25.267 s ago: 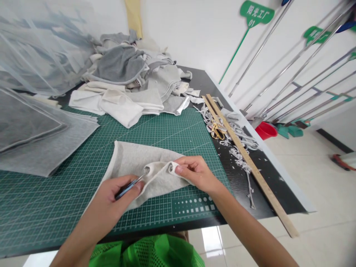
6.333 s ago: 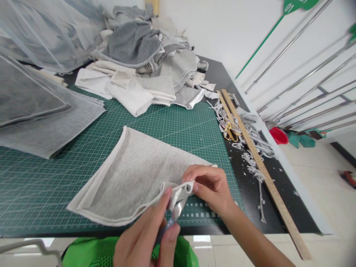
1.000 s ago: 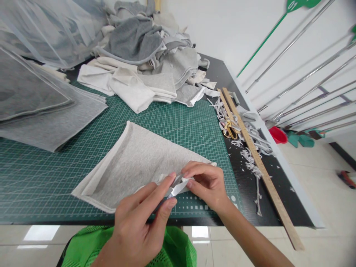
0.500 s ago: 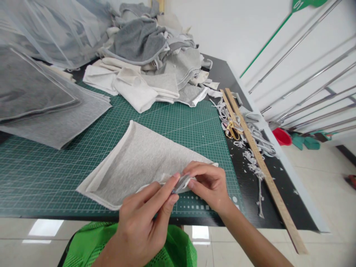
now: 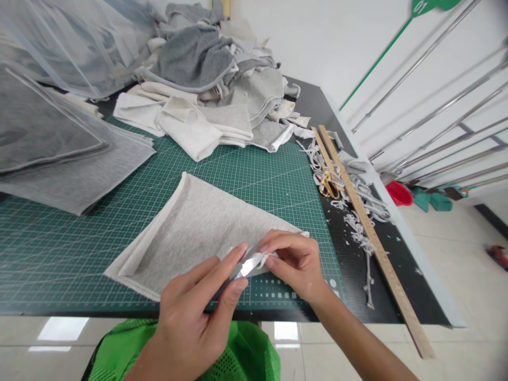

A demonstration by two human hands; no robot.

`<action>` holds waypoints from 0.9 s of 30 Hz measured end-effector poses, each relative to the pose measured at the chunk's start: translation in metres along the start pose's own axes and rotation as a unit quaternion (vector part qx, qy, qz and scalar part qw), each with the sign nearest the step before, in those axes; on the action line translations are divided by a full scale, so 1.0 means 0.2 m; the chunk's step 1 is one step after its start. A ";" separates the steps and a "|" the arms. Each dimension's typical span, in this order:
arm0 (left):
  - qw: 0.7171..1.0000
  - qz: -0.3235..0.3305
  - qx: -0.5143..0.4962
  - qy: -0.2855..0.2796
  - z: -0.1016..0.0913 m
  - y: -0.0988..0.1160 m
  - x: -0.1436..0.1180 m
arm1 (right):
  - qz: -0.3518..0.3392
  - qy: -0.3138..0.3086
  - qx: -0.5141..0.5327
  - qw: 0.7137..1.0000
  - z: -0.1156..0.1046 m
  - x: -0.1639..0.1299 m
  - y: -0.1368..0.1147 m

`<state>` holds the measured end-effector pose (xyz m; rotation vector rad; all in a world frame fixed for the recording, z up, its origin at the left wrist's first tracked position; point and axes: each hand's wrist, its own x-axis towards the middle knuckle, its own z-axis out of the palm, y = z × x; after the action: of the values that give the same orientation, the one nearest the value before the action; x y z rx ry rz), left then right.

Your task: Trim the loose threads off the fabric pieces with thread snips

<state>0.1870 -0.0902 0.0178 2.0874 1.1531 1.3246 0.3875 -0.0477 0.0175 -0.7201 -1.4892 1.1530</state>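
A folded piece of light grey fabric point(image 5: 206, 222) lies on the green cutting mat point(image 5: 273, 174) in front of me. My left hand point(image 5: 206, 301) is closed around small thread snips point(image 5: 248, 264), whose shiny metal blades point toward my right hand. Between thumb and fingers, my right hand point(image 5: 293, 259) pinches the near right edge of the fabric. The tips of the blades meet the pinched edge; whether they cut into it I cannot tell. Most of the snips' body is hidden inside my left hand.
Stacked grey fabric pieces point(image 5: 75, 174) lie at the left, and a heap of cloth point(image 5: 194, 58) at the back. To the right are gold-handled scissors point(image 5: 327, 185), a long wooden ruler point(image 5: 365, 217) overhanging the table edge, and fabric scraps point(image 5: 359, 233).
My left hand has drawn slightly left and down, away from my right hand. More of the snips' bright blade shows now. My right hand keeps its pinch on the fabric edge.
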 end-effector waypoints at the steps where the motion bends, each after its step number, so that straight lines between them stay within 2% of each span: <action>1: 1.000 0.003 0.003 0.000 0.00 0.00 0.00 | -0.001 0.000 0.000 1.000 0.00 0.00 0.00; 13: 1.000 0.011 0.006 -0.003 0.02 0.01 -0.01 | 0.004 0.005 0.001 1.000 0.00 0.00 0.00; 27: 1.000 0.006 -0.014 -0.007 0.01 0.02 0.00 | 0.004 0.001 0.026 1.000 0.00 -0.01 0.01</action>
<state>0.1899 -0.0921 0.0190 2.0848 1.1109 1.3216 0.3874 -0.0480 0.0154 -0.6917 -1.4517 1.1921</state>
